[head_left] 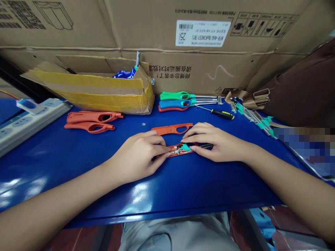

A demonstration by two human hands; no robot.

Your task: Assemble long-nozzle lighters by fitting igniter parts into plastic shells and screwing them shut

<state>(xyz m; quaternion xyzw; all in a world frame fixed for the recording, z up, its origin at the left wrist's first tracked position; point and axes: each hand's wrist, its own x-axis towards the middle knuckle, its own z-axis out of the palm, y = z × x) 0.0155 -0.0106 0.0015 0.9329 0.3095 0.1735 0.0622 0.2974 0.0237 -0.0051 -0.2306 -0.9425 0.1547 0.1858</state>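
One screwdriver [220, 113] beyond orange half-shell [167, 130]

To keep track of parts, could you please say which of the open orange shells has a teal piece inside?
The front shell, between the left hand and right hand, has the teal piece; the back shell, lying beyond it, shows none.

Lower orange shell half [181, 154]: near frame centre, lying open side up, long axis close to level across frame; both ends partly covered. Inside it: small silver cylinder [173, 152] toward left, teal piece [185, 146] right of cylinder, thin white wires [186, 151] beside teal piece, dark rod [208, 145] at right. Upper orange shell half [167, 130]: just above lower one, ribbed inside showing, oval opening toward right end, roughly parallel.
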